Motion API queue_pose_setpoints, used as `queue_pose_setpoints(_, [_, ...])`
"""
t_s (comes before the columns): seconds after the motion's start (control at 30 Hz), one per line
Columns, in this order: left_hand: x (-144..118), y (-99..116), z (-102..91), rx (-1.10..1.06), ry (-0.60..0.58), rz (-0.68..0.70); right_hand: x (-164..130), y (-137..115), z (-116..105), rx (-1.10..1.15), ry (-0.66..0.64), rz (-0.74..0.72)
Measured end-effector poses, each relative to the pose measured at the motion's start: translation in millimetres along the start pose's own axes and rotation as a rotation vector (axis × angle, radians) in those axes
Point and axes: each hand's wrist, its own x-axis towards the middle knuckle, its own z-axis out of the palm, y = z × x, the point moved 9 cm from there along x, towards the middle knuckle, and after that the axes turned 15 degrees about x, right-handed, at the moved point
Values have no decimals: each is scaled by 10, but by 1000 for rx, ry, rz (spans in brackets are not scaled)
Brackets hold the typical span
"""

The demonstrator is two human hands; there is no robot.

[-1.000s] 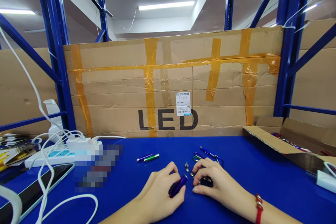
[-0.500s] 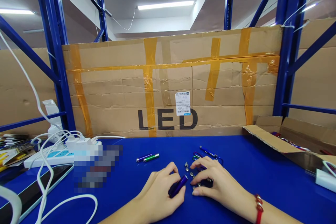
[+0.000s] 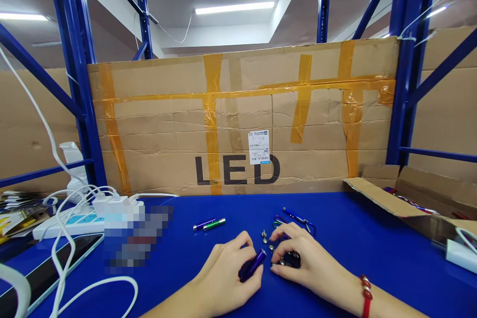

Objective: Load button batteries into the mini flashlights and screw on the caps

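Note:
My left hand (image 3: pixel 233 273) grips a short purple metal tube (image 3: pixel 254 266) between thumb and fingers, its upper end tilted up to the right. Close beside it, my right hand (image 3: pixel 298 253) is arched over small silver metal parts (image 3: pixel 282 261) on the blue tabletop. Its thumb and index finger are bent toward each other with a small gap between the tips. More of these small silver parts (image 3: pixel 264 237) lie just left of its fingers. Behind the right hand are a blue pen-like piece (image 3: pixel 296 215) and coloured loops, partly covered by the fingers.
A purple tube (image 3: pixel 203 224) and a green tube (image 3: pixel 214 224) lie beyond my left hand. On the left are a white power strip (image 3: pixel 48 229), white cables and a phone (image 3: pixel 40 278). An open cardboard box (image 3: pixel 395 198) stands at right. A cardboard panel (image 3: pixel 167 144) closes off the back.
My right hand's thumb and index finger have drawn a little closer together over the small parts. My left hand holds the purple tube almost unmoved.

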Motion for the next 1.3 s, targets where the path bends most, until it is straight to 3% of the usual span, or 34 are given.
queue_pose_setpoints(0.47, [-16, 15, -5, 10, 2, 7, -7, -17, 1, 19, -2, -8])
queue_pose_setpoints(0.93, [-6, 11, -1, 12, 9, 16, 4, -79, -64, -173, 1, -50])
queue_pose_setpoints(1.3, [-15, 20, -3, 18, -3, 17, 7, -51, -47, -62, 44, -22])
